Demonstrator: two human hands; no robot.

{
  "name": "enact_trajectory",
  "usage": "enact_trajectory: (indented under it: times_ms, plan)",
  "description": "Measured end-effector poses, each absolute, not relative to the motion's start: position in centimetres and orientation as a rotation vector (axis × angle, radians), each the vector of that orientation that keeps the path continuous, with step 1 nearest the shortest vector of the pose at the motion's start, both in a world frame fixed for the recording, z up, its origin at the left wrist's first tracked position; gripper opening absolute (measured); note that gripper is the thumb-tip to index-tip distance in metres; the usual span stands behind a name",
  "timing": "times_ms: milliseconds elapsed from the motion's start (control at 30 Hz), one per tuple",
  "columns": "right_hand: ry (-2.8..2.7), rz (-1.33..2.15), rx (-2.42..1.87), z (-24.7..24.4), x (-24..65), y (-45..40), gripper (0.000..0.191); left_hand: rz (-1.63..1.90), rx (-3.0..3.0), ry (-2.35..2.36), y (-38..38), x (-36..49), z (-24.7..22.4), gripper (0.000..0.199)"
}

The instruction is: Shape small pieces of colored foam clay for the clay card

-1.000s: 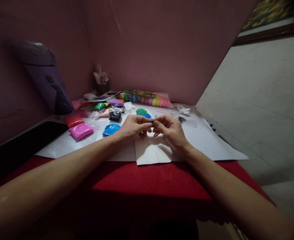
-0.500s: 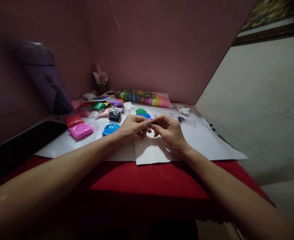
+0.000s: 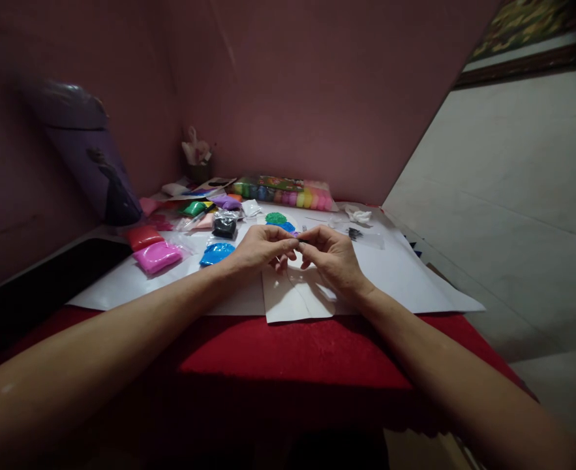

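My left hand (image 3: 263, 249) and my right hand (image 3: 335, 260) meet at their fingertips over a white card (image 3: 297, 303). Pinched between both sets of fingers is a small black piece (image 3: 301, 241), mostly covered; its kind is too small to make out. Just beyond my fingers, a green textured patch (image 3: 276, 217) and a blue textured patch (image 3: 282, 227) show on the card. A bit of purple peeks out behind the fingertips. The card's middle is hidden by my hands.
Left of my hands lie bags of coloured clay: blue (image 3: 218, 254), black (image 3: 224, 227), pink (image 3: 157, 258) and red (image 3: 143, 237). A long clear pack of coloured pieces (image 3: 288, 194) lies at the back. Black bits (image 3: 354, 234) and crumpled white tissue (image 3: 357, 214) are to the right.
Both hands stay in nearly the same place, with only a slight shift of the fingers around the black piece. Nothing else has visibly moved.
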State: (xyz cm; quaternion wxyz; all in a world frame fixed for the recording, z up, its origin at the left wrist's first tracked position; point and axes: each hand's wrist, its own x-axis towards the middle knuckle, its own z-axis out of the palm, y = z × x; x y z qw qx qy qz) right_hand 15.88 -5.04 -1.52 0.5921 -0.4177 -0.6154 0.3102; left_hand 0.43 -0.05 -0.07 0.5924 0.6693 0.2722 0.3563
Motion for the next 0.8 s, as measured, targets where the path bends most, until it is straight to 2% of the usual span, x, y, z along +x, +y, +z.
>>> enact_trajectory:
  times_ms: [333,467,633,800]
  plan:
    - [-1.259,0.767,-1.036,-1.0,15.9,-4.9,0.007,0.942,1.552,0.799,-0.9,0.8,1.0,0.024]
    - [-1.169,0.77,-1.053,-1.1,16.2,-4.6,0.01,1.047,1.464,0.849,-0.8,0.7,1.0,0.019]
    - [-1.176,0.844,-1.043,-1.4,16.4,-4.5,0.023,1.027,1.415,0.755,-0.4,0.4,0.5,0.004]
    - [-1.304,0.921,-0.984,-1.4,16.1,-4.8,0.027,0.913,1.472,0.68,-0.2,0.3,0.0,0.007]
